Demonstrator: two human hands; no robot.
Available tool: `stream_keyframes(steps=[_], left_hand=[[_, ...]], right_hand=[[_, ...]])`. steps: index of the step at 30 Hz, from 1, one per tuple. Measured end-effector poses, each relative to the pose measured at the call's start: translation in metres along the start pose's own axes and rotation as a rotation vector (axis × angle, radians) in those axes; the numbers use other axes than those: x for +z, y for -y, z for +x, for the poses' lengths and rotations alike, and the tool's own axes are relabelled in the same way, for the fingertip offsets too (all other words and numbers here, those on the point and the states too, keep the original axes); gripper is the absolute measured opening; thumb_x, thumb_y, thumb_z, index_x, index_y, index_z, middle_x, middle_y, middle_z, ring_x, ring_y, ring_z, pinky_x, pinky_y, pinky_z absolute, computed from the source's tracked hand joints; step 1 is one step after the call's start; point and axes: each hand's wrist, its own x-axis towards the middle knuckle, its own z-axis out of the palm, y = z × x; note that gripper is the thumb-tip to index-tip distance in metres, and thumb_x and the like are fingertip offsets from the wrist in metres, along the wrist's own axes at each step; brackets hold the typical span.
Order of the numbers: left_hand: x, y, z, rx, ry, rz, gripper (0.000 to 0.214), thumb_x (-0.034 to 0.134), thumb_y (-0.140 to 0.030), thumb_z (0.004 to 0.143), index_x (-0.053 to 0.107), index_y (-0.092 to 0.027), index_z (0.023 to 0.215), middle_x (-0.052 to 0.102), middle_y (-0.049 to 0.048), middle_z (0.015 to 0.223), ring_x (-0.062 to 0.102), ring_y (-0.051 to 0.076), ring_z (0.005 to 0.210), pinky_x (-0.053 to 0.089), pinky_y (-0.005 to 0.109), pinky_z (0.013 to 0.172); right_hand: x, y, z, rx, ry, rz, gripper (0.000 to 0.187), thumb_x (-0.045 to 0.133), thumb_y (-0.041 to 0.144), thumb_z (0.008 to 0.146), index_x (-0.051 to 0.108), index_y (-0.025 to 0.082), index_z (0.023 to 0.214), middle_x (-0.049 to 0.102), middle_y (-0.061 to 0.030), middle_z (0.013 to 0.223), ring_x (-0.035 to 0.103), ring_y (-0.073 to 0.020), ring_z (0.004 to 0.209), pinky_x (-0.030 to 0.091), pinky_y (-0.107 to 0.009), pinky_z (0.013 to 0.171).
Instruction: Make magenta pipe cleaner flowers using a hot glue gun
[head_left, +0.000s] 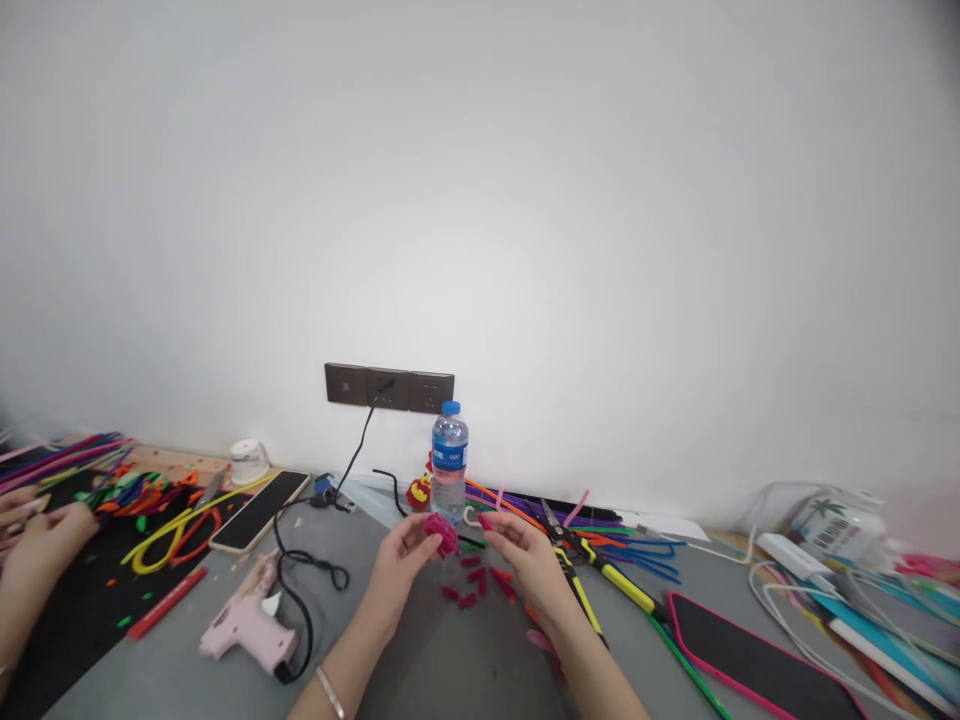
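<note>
My left hand (401, 560) is closed in a pinch on a small magenta pipe-cleaner coil (441, 532), held a little above the grey table (450, 660). My right hand (525, 555) pinches a short magenta pipe-cleaner piece (485, 522) just right of the coil, fingertips nearly touching it. Several short magenta pipe-cleaner bits (476, 583) lie on the table under and between my hands. Yellow-handled pliers (592, 570) lie right beside my right hand.
A pink glue gun (251, 620) with a black cord lies left. A water bottle (449, 460), a wall socket strip (388, 387), coloured pipe cleaners (600, 535), two phones (259, 510) (750, 665) and another person's hands (37, 530) at far left surround the spot.
</note>
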Motion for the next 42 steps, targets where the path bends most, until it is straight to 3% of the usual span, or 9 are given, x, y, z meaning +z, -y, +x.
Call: stream_keyframes(steps=[4, 10, 19, 30, 36, 42], left_hand=[[0.001, -0.001, -0.001, -0.009, 0.014, -0.002, 0.043, 0.08, -0.038, 0.062, 0.069, -0.014, 0.097, 0.075, 0.0097, 0.09, 0.068, 0.021, 0.08, 0.051, 0.027, 0.069], [0.0, 0.001, 0.0, -0.008, 0.02, 0.003, 0.044, 0.08, -0.039, 0.06, 0.069, -0.015, 0.096, 0.075, 0.011, 0.093, 0.068, 0.024, 0.087, 0.052, 0.031, 0.074], [-0.001, 0.0, -0.001, -0.025, 0.047, 0.039, 0.047, 0.081, -0.038, 0.059, 0.071, -0.015, 0.099, 0.074, 0.0129, 0.101, 0.066, 0.028, 0.097, 0.051, 0.036, 0.084], [0.002, -0.005, -0.004, -0.005, 0.057, 0.074, 0.039, 0.08, -0.036, 0.06, 0.071, -0.014, 0.092, 0.075, 0.012, 0.096, 0.067, 0.027, 0.093, 0.051, 0.036, 0.084], [0.003, -0.006, -0.004, -0.006, 0.066, 0.073, 0.032, 0.08, -0.033, 0.061, 0.068, -0.015, 0.085, 0.076, 0.0083, 0.083, 0.068, 0.023, 0.081, 0.051, 0.031, 0.075], [0.003, -0.006, -0.004, -0.022, 0.073, 0.094, 0.031, 0.079, -0.032, 0.062, 0.068, -0.016, 0.086, 0.076, 0.0082, 0.084, 0.068, 0.023, 0.082, 0.051, 0.031, 0.073]], right_hand=[[0.0, 0.0, -0.002, 0.007, 0.004, -0.031, 0.029, 0.077, 0.039, 0.061, 0.066, 0.015, 0.073, 0.066, -0.0024, 0.071, 0.058, -0.017, 0.07, 0.043, -0.026, 0.068], [0.004, 0.006, -0.006, 0.038, 0.019, -0.109, 0.036, 0.075, 0.049, 0.06, 0.061, 0.016, 0.065, 0.05, 0.0041, 0.053, 0.044, -0.0107, 0.049, 0.031, -0.021, 0.046], [0.004, 0.002, -0.005, 0.1, 0.08, -0.12, 0.035, 0.072, 0.048, 0.063, 0.06, 0.016, 0.069, 0.042, 0.0076, 0.048, 0.028, -0.0061, 0.04, 0.018, -0.021, 0.041], [0.008, 0.008, -0.011, 0.137, 0.108, -0.178, 0.034, 0.072, 0.047, 0.064, 0.058, 0.016, 0.067, 0.049, 0.0059, 0.047, 0.034, -0.0064, 0.038, 0.02, -0.02, 0.041], [0.012, 0.007, -0.01, 0.03, 0.113, -0.227, 0.034, 0.072, 0.048, 0.063, 0.06, 0.016, 0.063, 0.051, 0.0041, 0.05, 0.041, -0.0092, 0.044, 0.029, -0.021, 0.043], [0.016, 0.011, -0.012, -0.012, 0.085, -0.265, 0.03, 0.07, 0.044, 0.063, 0.06, 0.015, 0.062, 0.053, 0.0023, 0.053, 0.042, -0.0104, 0.045, 0.033, -0.023, 0.046]])
